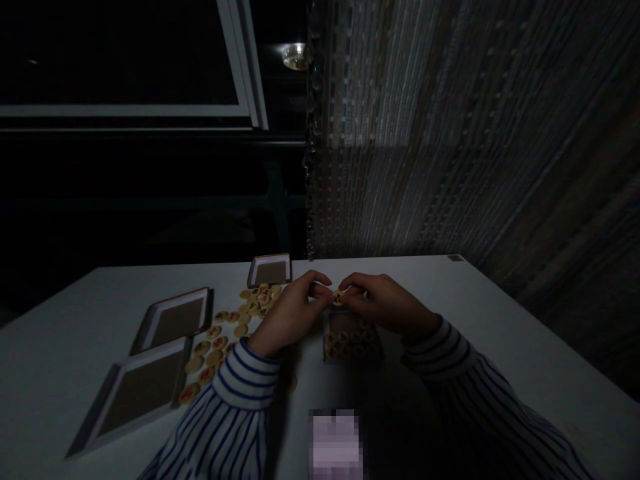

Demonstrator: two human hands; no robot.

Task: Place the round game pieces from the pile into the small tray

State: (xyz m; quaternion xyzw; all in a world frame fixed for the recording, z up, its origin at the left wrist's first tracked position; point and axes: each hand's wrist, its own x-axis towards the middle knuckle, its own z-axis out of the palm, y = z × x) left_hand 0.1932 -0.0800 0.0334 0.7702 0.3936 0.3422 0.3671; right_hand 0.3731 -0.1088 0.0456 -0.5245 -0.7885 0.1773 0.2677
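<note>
A round xiangqi piece [338, 298] with a dark character is pinched between the fingertips of my left hand [297, 310] and my right hand [387, 303]. Both hands are closed around its edges, above a shallow box [336, 321]. In that box, several xiangqi pieces [343, 338] with dark characters lie in rows along the near side. My right hand hides part of the box's far side. Loose xiangqi pieces [220, 343], some marked in red, are scattered left of my left forearm, which covers some of them.
Left on the white table [420, 280] lie two shallow trays, a nearer tray [145, 390] and a farther tray [180, 320]. A small tray [270, 272] is at the table's far edge. A bead curtain [400, 133] hangs behind. The room is dim.
</note>
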